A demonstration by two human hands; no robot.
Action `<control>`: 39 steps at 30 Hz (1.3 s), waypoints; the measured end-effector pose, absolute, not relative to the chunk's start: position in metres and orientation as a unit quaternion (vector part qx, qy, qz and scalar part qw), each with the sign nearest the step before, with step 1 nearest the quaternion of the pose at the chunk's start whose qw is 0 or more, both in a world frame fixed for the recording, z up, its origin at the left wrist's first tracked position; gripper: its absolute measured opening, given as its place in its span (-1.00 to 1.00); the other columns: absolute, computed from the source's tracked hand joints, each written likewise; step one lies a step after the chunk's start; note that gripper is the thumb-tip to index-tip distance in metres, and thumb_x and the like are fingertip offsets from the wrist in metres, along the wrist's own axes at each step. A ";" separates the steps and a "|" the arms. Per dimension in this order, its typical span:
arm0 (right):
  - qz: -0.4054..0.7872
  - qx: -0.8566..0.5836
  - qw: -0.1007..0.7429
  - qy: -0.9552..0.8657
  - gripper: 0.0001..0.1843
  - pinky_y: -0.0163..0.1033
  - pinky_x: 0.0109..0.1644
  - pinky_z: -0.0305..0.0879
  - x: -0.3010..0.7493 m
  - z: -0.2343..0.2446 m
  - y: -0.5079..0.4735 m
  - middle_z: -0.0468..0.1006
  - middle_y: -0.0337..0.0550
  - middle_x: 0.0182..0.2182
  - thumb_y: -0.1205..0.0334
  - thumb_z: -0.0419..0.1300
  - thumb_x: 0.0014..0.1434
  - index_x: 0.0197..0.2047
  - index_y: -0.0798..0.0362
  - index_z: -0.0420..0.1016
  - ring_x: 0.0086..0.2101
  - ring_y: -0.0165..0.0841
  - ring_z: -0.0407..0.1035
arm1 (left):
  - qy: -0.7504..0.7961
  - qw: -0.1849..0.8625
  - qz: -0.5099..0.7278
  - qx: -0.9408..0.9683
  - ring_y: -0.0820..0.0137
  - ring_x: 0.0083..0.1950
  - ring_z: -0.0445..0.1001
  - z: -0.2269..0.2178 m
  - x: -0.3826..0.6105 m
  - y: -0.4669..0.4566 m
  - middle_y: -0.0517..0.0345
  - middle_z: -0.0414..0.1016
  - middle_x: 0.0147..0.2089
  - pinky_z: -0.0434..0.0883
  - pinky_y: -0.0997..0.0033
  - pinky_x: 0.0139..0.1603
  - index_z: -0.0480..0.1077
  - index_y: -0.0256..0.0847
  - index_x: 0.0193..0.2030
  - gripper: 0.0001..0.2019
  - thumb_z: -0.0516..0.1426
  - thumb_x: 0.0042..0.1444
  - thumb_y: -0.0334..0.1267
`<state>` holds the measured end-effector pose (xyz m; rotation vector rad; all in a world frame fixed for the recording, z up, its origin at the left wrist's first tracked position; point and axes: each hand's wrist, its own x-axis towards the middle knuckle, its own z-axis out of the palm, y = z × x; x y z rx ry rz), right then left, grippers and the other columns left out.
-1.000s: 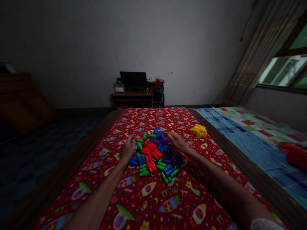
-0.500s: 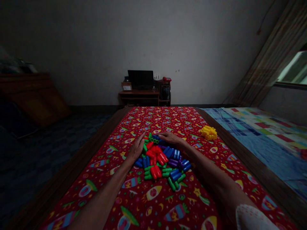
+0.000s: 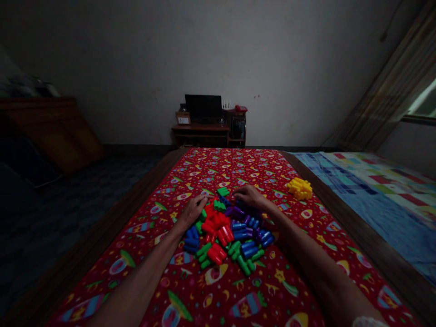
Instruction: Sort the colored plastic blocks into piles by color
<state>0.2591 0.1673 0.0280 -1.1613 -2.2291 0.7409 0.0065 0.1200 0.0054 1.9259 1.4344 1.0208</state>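
A pile of red, green, blue and purple plastic blocks (image 3: pixel 226 234) lies on a red patterned cloth (image 3: pixel 211 290). My left hand (image 3: pixel 193 210) rests on the pile's left far edge, fingers curled over green and red blocks. My right hand (image 3: pixel 250 196) lies over the pile's far right side, fingers bent down onto purple blocks. A separate clump of yellow blocks (image 3: pixel 299 188) sits to the right, apart from both hands.
The cloth covers a long low surface with dark wooden edges (image 3: pixel 136 190). A blue patchwork mat (image 3: pixel 368 190) lies to the right. A small desk with a dark screen (image 3: pixel 203 109) stands against the far wall. The room is dim.
Both hands drew the pile closer together and toward me. The right hand's fingers curled down onto the far blocks. The view shifted slightly left.
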 end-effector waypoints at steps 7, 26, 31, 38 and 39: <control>0.388 -0.446 0.355 -0.724 -0.64 -0.20 -0.08 0.40 0.275 0.021 0.184 0.63 -0.10 -0.16 0.38 0.06 0.10 -0.10 0.11 0.59 -0.19 -0.28 0.50 | 0.539 0.258 0.373 0.710 0.20 -0.15 0.54 0.009 0.007 0.116 -0.02 0.61 -0.16 0.46 0.27 -0.10 0.56 -0.26 -0.15 -0.52 -0.07 0.10 -0.02; 0.203 -0.376 0.251 -0.869 -0.67 -0.32 -0.13 0.31 0.236 0.037 0.144 0.62 -0.09 -0.16 0.27 0.09 0.23 0.01 0.08 0.53 -0.22 -0.33 0.48 | 0.534 0.274 0.376 0.706 0.17 -0.05 0.52 0.013 0.008 0.117 0.01 0.62 -0.13 0.41 0.25 0.01 0.57 -0.22 -0.20 -0.57 -0.03 0.09 -0.02; 0.202 -0.339 0.203 -0.896 -0.53 -0.34 -0.16 0.28 0.216 0.030 0.134 0.61 -0.01 -0.16 0.52 0.07 0.10 0.07 0.15 0.49 -0.19 -0.31 0.47 | 0.535 0.273 0.374 0.707 0.18 -0.06 0.53 0.013 0.007 0.116 0.02 0.62 -0.13 0.41 0.25 0.01 0.57 -0.22 -0.18 -0.56 -0.04 0.09 -0.01; 0.147 -0.527 0.329 -0.770 -0.51 -0.26 -0.09 0.33 0.270 0.039 0.174 0.62 -0.02 -0.14 0.43 0.06 0.10 0.12 0.14 0.47 -0.18 -0.28 0.49 | 0.532 0.276 0.381 0.704 0.18 -0.07 0.54 0.010 0.007 0.117 0.01 0.62 -0.11 0.43 0.26 -0.01 0.57 -0.23 -0.17 -0.55 -0.03 0.09 -0.01; 0.137 -0.552 0.343 -0.748 -0.52 -0.25 -0.06 0.34 0.281 0.040 0.179 0.62 -0.03 -0.13 0.42 0.06 0.11 0.09 0.12 0.49 -0.16 -0.28 0.49 | 0.531 0.276 0.382 0.704 0.19 -0.07 0.54 0.010 0.007 0.117 0.00 0.62 -0.11 0.43 0.26 -0.01 0.57 -0.23 -0.17 -0.55 -0.04 0.10 -0.01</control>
